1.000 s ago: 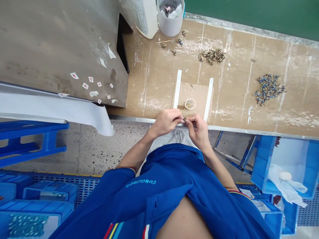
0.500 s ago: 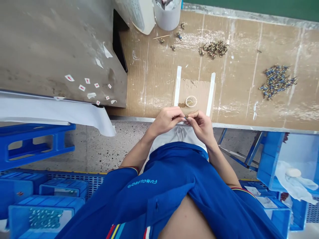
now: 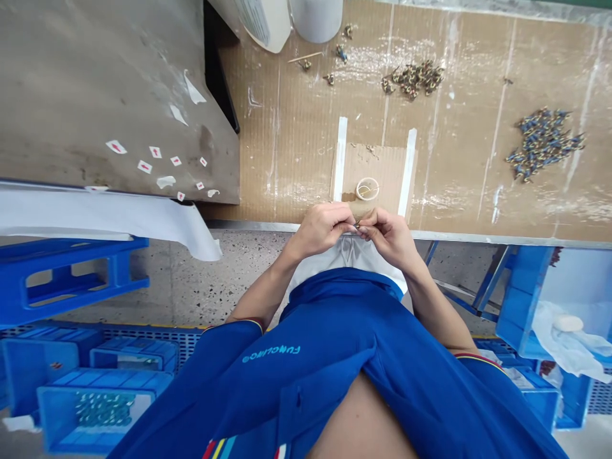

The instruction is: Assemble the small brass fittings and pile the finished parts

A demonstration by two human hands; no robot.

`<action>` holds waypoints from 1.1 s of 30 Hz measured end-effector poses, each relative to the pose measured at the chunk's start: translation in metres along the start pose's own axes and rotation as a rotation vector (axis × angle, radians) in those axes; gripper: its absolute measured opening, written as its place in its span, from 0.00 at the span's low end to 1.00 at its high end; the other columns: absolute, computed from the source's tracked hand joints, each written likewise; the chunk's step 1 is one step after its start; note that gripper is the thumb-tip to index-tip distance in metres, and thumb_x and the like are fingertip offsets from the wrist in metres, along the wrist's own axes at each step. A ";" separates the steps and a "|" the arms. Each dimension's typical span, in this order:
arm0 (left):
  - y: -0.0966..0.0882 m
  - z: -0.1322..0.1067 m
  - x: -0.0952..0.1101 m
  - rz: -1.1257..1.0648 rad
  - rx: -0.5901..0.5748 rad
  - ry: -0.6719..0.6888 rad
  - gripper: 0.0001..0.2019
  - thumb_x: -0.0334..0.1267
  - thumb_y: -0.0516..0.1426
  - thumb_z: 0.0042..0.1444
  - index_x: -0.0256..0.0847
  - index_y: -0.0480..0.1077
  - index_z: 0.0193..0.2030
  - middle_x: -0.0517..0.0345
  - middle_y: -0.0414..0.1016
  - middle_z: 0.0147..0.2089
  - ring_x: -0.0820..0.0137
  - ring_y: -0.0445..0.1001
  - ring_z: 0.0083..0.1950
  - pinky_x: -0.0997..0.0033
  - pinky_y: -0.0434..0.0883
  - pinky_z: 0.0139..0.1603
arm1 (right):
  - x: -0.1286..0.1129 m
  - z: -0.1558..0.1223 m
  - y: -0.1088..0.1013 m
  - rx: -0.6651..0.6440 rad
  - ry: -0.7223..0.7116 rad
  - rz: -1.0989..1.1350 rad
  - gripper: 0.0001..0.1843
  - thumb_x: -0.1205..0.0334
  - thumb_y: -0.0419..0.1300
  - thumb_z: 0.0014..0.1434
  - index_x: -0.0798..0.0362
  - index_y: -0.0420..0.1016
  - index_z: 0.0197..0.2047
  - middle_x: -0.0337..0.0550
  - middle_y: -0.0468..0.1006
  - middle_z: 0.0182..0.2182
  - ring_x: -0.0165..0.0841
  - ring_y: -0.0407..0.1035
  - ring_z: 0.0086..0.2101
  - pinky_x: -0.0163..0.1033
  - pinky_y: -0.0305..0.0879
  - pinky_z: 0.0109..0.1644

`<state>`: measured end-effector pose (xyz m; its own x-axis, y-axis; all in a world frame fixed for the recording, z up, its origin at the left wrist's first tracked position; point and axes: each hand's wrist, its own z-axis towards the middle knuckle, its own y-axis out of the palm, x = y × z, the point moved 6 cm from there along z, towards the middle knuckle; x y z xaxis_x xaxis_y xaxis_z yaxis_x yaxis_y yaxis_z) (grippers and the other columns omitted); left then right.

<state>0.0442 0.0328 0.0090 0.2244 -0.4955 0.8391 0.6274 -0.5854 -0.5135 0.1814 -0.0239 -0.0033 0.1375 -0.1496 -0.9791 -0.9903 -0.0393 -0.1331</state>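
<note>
At the table's front edge my left hand (image 3: 326,228) and my right hand (image 3: 388,234) meet, both closed in a pinch. Between their fingertips is a tiny metal piece (image 3: 357,225), dark and gold-coloured; its exact kind is too small to tell, and fingers cover most of it. Just beyond the hands, a small round cup (image 3: 367,189) with a thin stick-like thing across it rests on a cardboard pad (image 3: 382,162). White tape strips run down both sides of the pad. A few tiny bits lie at the pad's far edge.
Piles of small metal pieces lie on the cardboard-covered table: a brownish pile (image 3: 415,79) and a blue-and-gold pile (image 3: 545,143). A white bottle (image 3: 268,22) and a grey-white container (image 3: 318,18) stand behind. A metal box (image 3: 119,95) is at left; blue crates (image 3: 102,379) stand below.
The view has shifted slightly, so the table's contents sit a little higher in the picture. Both hands stay pinched together at the table edge, with slight finger movement.
</note>
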 end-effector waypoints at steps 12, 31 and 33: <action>-0.001 -0.001 0.003 0.019 0.063 0.046 0.10 0.31 0.55 0.66 0.38 0.70 0.31 0.59 0.72 0.29 0.72 0.69 0.30 0.72 0.65 0.33 | 0.000 -0.004 0.004 0.115 -0.003 0.046 0.10 0.56 0.63 0.63 0.49 0.70 0.32 0.38 0.80 0.27 0.31 0.76 0.28 0.37 0.74 0.32; -0.006 0.004 -0.001 0.008 -0.003 0.000 0.14 0.37 0.54 0.69 0.39 0.75 0.33 0.57 0.75 0.29 0.72 0.71 0.31 0.72 0.68 0.34 | 0.002 0.001 0.001 0.051 0.117 0.085 0.13 0.51 0.61 0.65 0.49 0.70 0.33 0.38 0.80 0.27 0.31 0.75 0.27 0.40 0.75 0.35; -0.005 0.004 -0.002 0.008 -0.002 -0.010 0.14 0.37 0.54 0.69 0.39 0.75 0.32 0.57 0.74 0.29 0.72 0.70 0.30 0.72 0.67 0.34 | 0.000 0.002 0.002 0.042 0.110 0.062 0.11 0.54 0.60 0.65 0.48 0.70 0.32 0.37 0.80 0.26 0.31 0.75 0.27 0.40 0.74 0.34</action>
<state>0.0433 0.0393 0.0105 0.2371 -0.4937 0.8367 0.6238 -0.5830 -0.5207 0.1795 -0.0220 -0.0041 0.0744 -0.2583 -0.9632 -0.9966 0.0142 -0.0808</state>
